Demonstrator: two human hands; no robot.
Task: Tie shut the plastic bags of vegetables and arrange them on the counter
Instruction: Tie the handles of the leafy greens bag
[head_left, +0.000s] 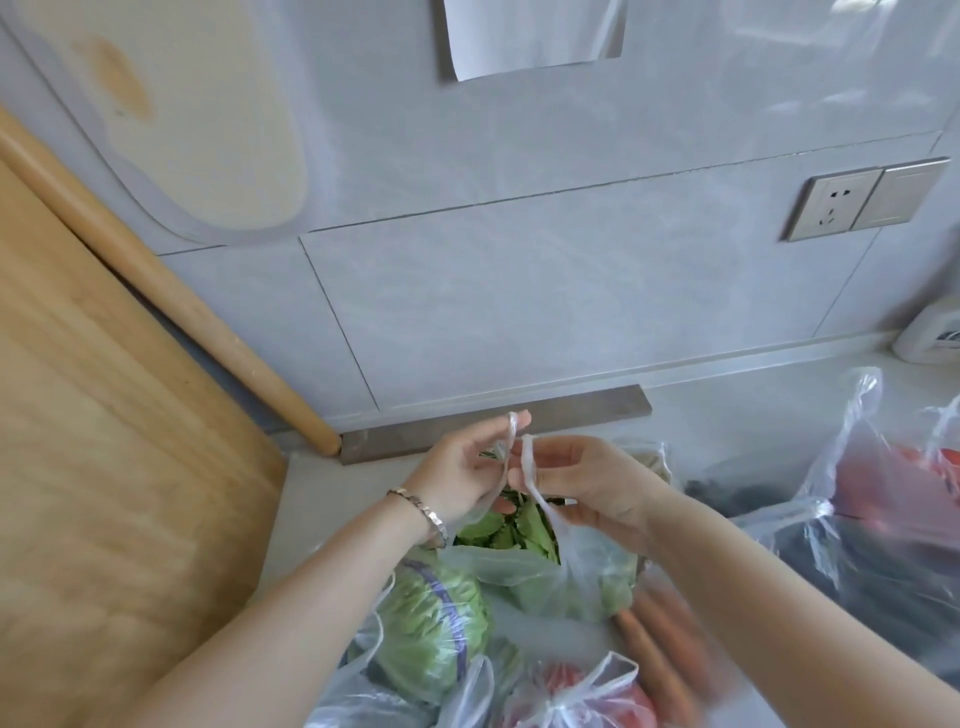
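Your left hand and right hand each pinch handle of bag holding leafy greens; cabbage bagged beside it.

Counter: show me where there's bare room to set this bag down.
Bare counter lies between the wooden board and the bag of greens, and along the wall behind the bags on the right. The near middle, around the cabbage bag, is crowded.
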